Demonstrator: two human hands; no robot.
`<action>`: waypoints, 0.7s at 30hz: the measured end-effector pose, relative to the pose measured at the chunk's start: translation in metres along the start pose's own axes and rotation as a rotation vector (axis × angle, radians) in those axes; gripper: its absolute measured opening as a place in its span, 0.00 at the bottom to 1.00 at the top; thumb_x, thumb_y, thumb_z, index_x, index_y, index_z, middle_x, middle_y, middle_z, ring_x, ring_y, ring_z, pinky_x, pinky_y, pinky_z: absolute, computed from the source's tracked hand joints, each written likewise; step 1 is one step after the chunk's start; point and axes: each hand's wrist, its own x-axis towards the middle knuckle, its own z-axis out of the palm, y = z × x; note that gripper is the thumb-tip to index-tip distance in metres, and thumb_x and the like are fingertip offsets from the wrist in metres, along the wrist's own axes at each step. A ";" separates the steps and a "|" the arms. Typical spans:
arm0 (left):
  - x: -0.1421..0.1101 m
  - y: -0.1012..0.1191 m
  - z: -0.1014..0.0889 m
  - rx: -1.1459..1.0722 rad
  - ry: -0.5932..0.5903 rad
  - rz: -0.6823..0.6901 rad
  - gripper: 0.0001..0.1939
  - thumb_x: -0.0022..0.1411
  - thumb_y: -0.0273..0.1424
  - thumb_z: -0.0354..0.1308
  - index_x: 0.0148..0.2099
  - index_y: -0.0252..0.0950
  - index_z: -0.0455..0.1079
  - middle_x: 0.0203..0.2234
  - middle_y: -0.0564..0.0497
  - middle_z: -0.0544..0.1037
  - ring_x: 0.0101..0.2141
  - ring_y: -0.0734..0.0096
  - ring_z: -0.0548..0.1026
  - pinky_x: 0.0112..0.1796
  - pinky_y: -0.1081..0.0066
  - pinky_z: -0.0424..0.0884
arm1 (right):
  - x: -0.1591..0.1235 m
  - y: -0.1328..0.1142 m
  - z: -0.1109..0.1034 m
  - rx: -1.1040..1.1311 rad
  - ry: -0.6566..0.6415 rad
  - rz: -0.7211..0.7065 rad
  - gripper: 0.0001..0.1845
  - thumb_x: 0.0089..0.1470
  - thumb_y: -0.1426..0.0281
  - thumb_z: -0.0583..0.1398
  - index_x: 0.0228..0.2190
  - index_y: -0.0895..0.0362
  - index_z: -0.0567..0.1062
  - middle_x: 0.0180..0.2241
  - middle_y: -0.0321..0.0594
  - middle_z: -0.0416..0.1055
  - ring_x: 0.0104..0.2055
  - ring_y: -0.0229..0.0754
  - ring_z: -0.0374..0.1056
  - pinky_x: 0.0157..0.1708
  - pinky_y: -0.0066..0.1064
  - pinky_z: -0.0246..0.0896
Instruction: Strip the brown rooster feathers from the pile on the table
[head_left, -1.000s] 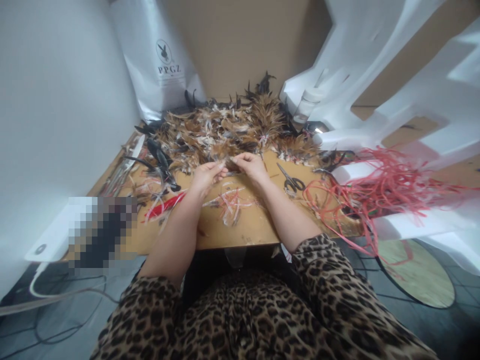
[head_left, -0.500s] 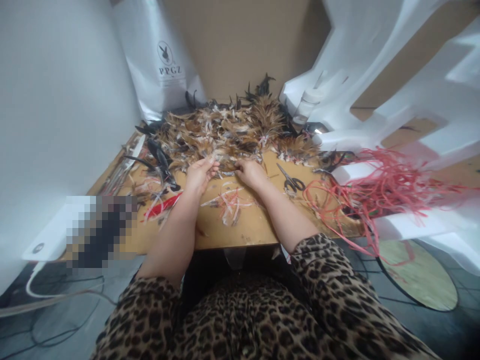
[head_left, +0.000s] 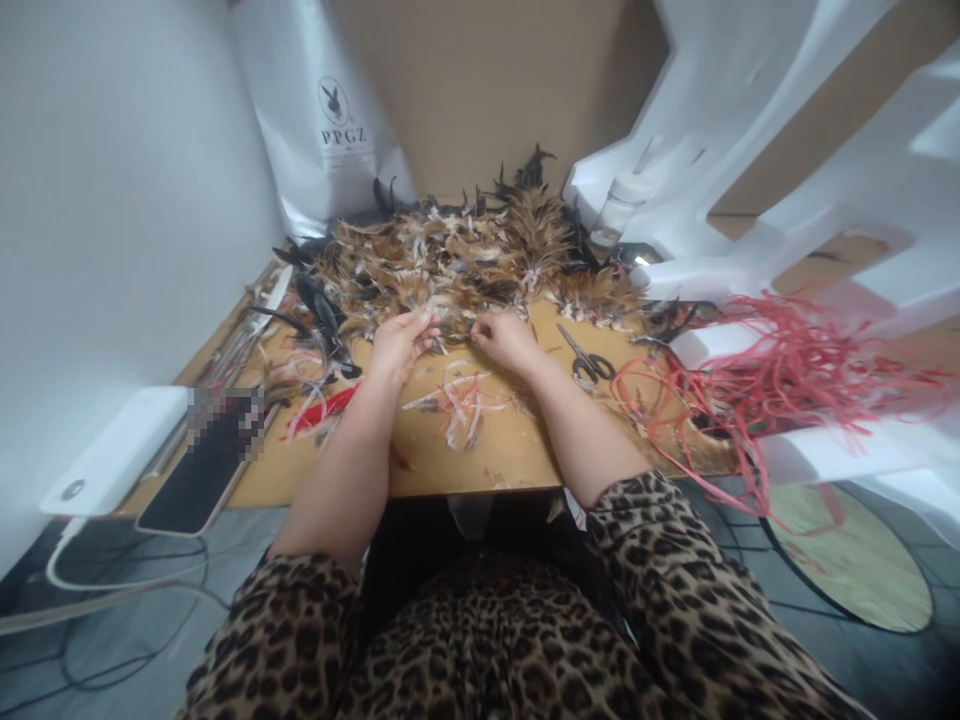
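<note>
A pile of brown and black feathers (head_left: pixel 442 250) covers the back of the wooden table. At its front edge my left hand (head_left: pixel 401 345) is closed in a pinch, a pale feather showing at its fingertips. Just to the right, my right hand (head_left: pixel 506 340) is closed with fingers curled against the same edge; whatever it grips is hidden by the fingers. Between my forearms lie pink and white string scraps (head_left: pixel 461 400). Black-handled scissors (head_left: pixel 589 360) rest to the right of my right hand.
Tangled red strings (head_left: pixel 795 380) hang over the right edge. At the left are a red strip (head_left: pixel 322 412), a phone (head_left: pixel 191 480) and a white power bank (head_left: pixel 116 450) with a cable. A white bag (head_left: pixel 330 130) and a clear bottle (head_left: pixel 619 210) stand behind.
Both hands stay almost in place, with slight finger movement. The view has shifted a little; nothing is visibly picked up or put down.
</note>
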 end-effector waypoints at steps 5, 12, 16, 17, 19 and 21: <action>-0.007 0.003 0.004 0.092 -0.063 -0.057 0.07 0.49 0.25 0.64 0.32 0.27 0.73 0.30 0.45 0.78 0.23 0.80 0.74 0.22 0.83 0.67 | -0.001 -0.003 -0.010 0.030 0.133 -0.135 0.09 0.52 0.72 0.52 0.29 0.59 0.72 0.34 0.42 0.67 0.35 0.39 0.62 0.36 0.28 0.53; -0.007 0.001 0.002 0.104 -0.197 -0.154 0.07 0.50 0.23 0.63 0.34 0.26 0.73 0.26 0.44 0.78 0.23 0.78 0.75 0.22 0.83 0.68 | -0.003 -0.011 -0.009 -0.094 0.164 -0.208 0.10 0.55 0.69 0.51 0.32 0.57 0.72 0.35 0.42 0.66 0.36 0.39 0.61 0.32 0.28 0.50; -0.006 0.000 0.000 0.100 -0.238 -0.176 0.06 0.51 0.23 0.62 0.33 0.25 0.73 0.26 0.44 0.78 0.22 0.78 0.75 0.21 0.83 0.68 | -0.003 -0.012 -0.007 -0.140 0.182 -0.195 0.11 0.56 0.68 0.51 0.31 0.57 0.72 0.35 0.42 0.66 0.34 0.39 0.61 0.30 0.29 0.48; -0.005 0.000 0.000 0.092 -0.243 -0.185 0.05 0.51 0.23 0.61 0.33 0.25 0.73 0.25 0.44 0.78 0.22 0.78 0.75 0.21 0.83 0.68 | -0.003 -0.013 -0.006 -0.144 0.183 -0.197 0.11 0.56 0.68 0.51 0.31 0.57 0.72 0.35 0.42 0.67 0.34 0.39 0.61 0.30 0.29 0.48; -0.005 0.000 0.000 0.074 -0.250 -0.208 0.05 0.52 0.23 0.61 0.33 0.25 0.73 0.24 0.45 0.77 0.21 0.79 0.74 0.20 0.83 0.67 | -0.003 -0.014 -0.005 -0.138 0.188 -0.204 0.12 0.56 0.68 0.51 0.30 0.57 0.72 0.34 0.42 0.67 0.34 0.39 0.61 0.31 0.29 0.49; -0.005 -0.001 0.001 0.055 -0.241 -0.216 0.04 0.51 0.22 0.61 0.32 0.25 0.72 0.23 0.46 0.77 0.20 0.80 0.73 0.21 0.83 0.68 | -0.004 -0.014 -0.004 -0.094 0.202 -0.201 0.11 0.56 0.69 0.51 0.30 0.57 0.73 0.34 0.42 0.67 0.34 0.39 0.62 0.32 0.29 0.51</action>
